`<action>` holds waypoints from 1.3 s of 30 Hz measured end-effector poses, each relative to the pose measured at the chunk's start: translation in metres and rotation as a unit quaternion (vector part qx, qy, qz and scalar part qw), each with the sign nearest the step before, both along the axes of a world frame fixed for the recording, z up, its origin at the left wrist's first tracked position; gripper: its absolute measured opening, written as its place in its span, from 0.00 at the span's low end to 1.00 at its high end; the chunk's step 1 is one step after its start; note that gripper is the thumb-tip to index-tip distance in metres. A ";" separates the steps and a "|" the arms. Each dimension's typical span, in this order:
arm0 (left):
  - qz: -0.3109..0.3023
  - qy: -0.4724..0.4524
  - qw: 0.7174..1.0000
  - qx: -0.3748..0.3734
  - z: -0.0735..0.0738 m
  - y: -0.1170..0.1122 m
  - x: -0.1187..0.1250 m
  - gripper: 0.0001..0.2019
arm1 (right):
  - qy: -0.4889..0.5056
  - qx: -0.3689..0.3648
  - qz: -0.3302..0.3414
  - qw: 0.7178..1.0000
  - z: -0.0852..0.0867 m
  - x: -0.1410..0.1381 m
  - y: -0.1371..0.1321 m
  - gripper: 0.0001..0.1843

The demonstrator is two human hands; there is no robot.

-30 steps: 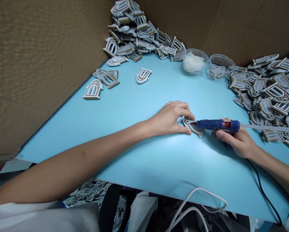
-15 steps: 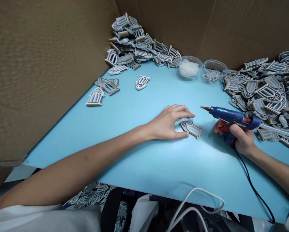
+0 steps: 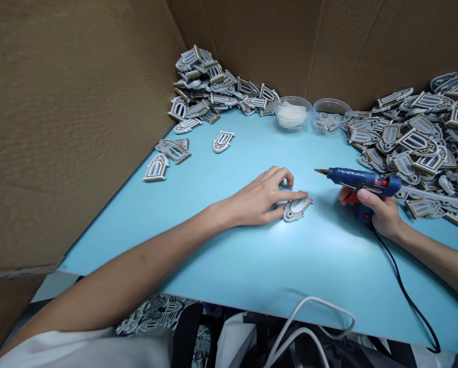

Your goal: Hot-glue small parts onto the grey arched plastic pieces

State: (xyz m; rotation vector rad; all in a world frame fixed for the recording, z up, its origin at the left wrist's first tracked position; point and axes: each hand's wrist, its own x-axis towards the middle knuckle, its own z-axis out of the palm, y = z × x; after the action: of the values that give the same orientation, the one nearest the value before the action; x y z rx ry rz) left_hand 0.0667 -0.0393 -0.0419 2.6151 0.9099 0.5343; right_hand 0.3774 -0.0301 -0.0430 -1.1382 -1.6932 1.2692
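My left hand [image 3: 261,197] rests on the blue table [image 3: 221,255], index finger and thumb pinching a small arched window-shaped piece [image 3: 297,208] that lies flat. My right hand [image 3: 374,207] grips a blue hot glue gun [image 3: 357,181], held level just above the table. Its copper nozzle points left, a short way right of the piece and not touching it. A clear glue stick sticks out of the gun's back, and its black cord [image 3: 405,296] trails to the table's near edge.
Heaps of the same window pieces lie at the back corner [image 3: 213,87] and along the right [image 3: 416,138]. Two clear plastic cups [image 3: 293,113] stand at the back. A few loose pieces [image 3: 158,167] lie left. Cardboard walls [image 3: 60,128] enclose the table. A white cable [image 3: 313,322] loops below.
The glue gun lifted off the piece and drew back to the right. My left hand turned the piece on the table and closed on it with finger and thumb.
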 end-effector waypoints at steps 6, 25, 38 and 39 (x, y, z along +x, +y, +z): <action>0.065 -0.011 0.998 0.006 0.000 -0.001 0.001 0.19 | -0.029 0.009 0.054 0.998 -0.005 0.004 0.000 0.24; 0.070 -0.056 0.994 -0.060 -0.009 0.000 0.007 0.16 | -0.177 0.032 0.133 0.975 0.002 -0.008 -0.001 0.27; 0.091 -0.080 0.989 -0.088 -0.010 -0.002 0.010 0.15 | -0.200 0.071 0.148 0.966 0.011 -0.013 -0.003 0.25; 0.093 -0.080 0.988 -0.091 -0.009 -0.002 0.010 0.15 | -0.202 0.072 0.149 0.965 0.012 -0.014 -0.003 0.25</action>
State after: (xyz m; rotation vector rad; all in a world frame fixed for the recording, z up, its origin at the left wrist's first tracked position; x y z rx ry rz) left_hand 0.0766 -0.0411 -0.0512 2.3026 1.1010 0.6661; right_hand 0.3636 -0.0335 -0.0313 -1.1390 -2.2929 1.1137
